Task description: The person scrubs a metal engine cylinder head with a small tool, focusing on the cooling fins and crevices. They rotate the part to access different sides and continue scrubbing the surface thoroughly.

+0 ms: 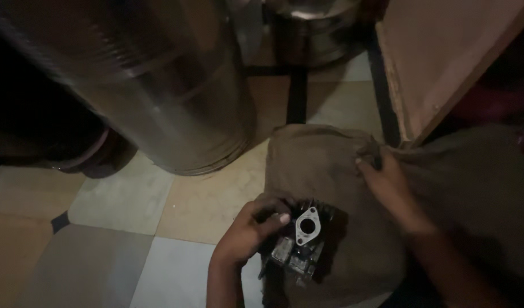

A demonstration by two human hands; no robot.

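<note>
A dark finned metal engine part (299, 242) with a pale flat flange and a round hole lies on a brown cloth sack (330, 165) spread over the floor. My left hand (250, 231) grips the part's left side, fingers curled over the fins next to the flange. My right hand (387, 182) rests on the sack further up and right, its fingers pinching a fold of the cloth near the sack's upper edge. The lower end of the part is dim and hard to make out.
A large shiny steel drum (159, 85) stands at the upper left. A second steel vessel (313, 28) sits behind it. A wooden board (438, 63) leans at the upper right. Pale and dark floor tiles (130, 228) show at the lower left.
</note>
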